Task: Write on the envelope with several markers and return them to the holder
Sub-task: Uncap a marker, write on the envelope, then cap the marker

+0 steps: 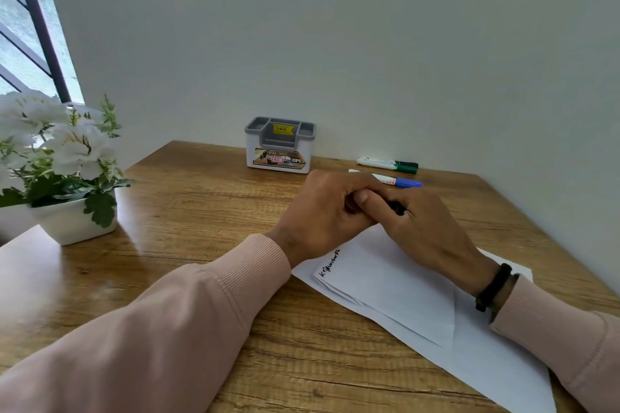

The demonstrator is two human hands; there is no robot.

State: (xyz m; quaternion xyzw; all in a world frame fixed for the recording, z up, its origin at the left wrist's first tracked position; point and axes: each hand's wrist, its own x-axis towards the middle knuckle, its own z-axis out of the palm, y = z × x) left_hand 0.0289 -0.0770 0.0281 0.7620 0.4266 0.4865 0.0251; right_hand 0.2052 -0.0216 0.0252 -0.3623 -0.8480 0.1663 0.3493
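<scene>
Head view of a wooden tabletop set against a pale wall. The left hand and right hand meet above the far end of a white envelope, fingers curled and pressed together around a dark object, apparently a black marker; only a small black part shows between the fingers, so whether cap and body are joined cannot be told. The envelope lies flap-side up, slanting from the middle of the tabletop toward the near right corner, with a short line of black handwriting along its left edge, just beside the left wrist. A grey-and-white holder stands at the far edge, touching or nearly touching the wall; its compartments appear empty. To its right, near the far right corner, a green-capped marker lies flat, and just nearer, a blue-capped marker lies parallel, its left end hidden behind the hands. A white pot of white flowers occupies the left edge. Both forearms wear pink sleeves; the right wrist carries a black band.
</scene>
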